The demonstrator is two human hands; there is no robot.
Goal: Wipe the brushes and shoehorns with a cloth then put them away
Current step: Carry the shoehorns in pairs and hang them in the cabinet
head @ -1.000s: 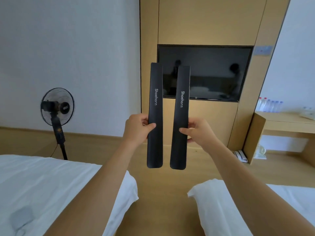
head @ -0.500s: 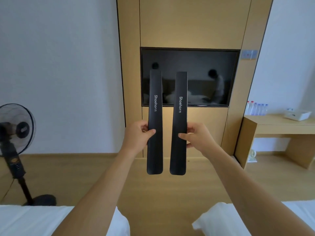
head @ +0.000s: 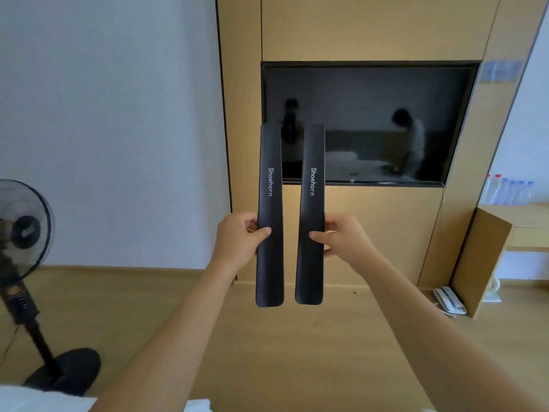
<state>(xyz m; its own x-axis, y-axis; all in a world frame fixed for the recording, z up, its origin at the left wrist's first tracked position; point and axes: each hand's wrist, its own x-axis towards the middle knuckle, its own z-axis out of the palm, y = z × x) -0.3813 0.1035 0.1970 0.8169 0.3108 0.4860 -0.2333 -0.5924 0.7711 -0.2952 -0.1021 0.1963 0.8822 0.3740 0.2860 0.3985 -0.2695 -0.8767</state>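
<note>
Two long black shoehorns, each printed "Shoehorn" in white, stand upright side by side in front of me. My left hand (head: 237,237) pinches the left shoehorn (head: 269,203) at mid-length, thumb on its front. My right hand (head: 341,237) holds the right shoehorn (head: 311,203) the same way. A narrow gap separates the two. No cloth or brushes are in view.
A dark TV screen (head: 386,123) sits in a wooden wall panel behind the shoehorns. A black standing fan (head: 26,233) is at the left. A wooden desk (head: 511,227) with water bottles (head: 508,191) is at the right. White bedding edges (head: 35,399) show at the bottom.
The camera view has tilted up and come closer, so the beds have nearly dropped out of the frame. Both hands keep holding the shoehorns upright in the same grip.
</note>
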